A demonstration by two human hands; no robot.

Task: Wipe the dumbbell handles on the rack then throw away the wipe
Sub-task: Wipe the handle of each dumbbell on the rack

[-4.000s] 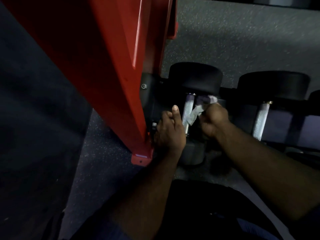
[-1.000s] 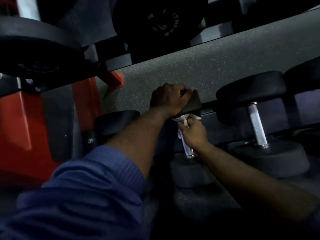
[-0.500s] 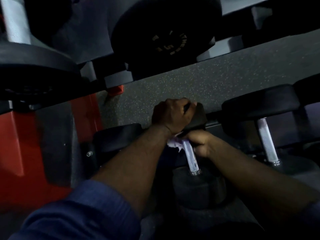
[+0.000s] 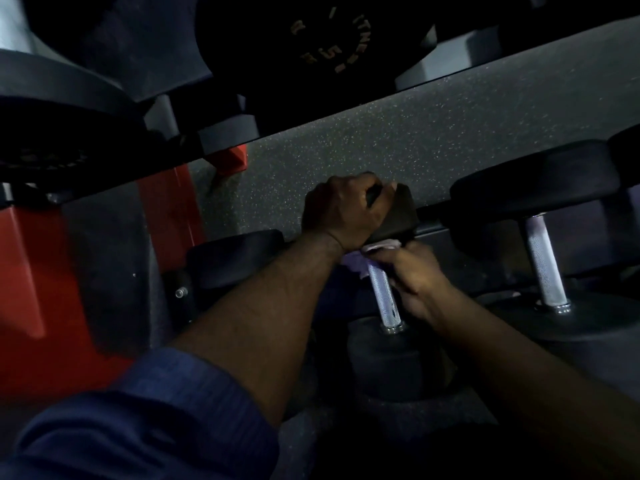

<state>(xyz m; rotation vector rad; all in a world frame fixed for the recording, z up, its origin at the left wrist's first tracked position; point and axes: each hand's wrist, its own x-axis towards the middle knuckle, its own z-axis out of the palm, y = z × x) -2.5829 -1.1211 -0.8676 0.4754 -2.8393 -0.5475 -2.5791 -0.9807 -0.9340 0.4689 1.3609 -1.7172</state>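
1. Since a second ago the right hand (image 4: 414, 277) has slid up the handle (image 4: 384, 299) to its top end, leaving most of the knurled steel bare below it. The left hand (image 4: 346, 213) has stayed on the upper head (image 4: 398, 216).
2. The wipe (image 4: 372, 252) is bunched where the handle meets that head, just under the left wrist. The dumbbell (image 4: 388, 362) lies sloped on the lower tier of the rack (image 4: 20, 271), with the next dumbbell (image 4: 545, 268) near on its right.
3. I judge the wipe to be thin, soft and light, so it will crumple easily. It is best wrapped round the bar and pinched between fingers and thumb. The rough knurling could snag or tear it. The dumbbell is heavy and rigid and might roll in its cradle, so it is best steadied by the head.
4. The left hand's fingers curl over the rim of the upper head and grip it, and its forearm reaches in from the lower left out of a blue sleeve (image 4: 138, 420). The right hand's fingers curl round the top of the handle and hold the wipe against it, and its forearm comes from the lower right.
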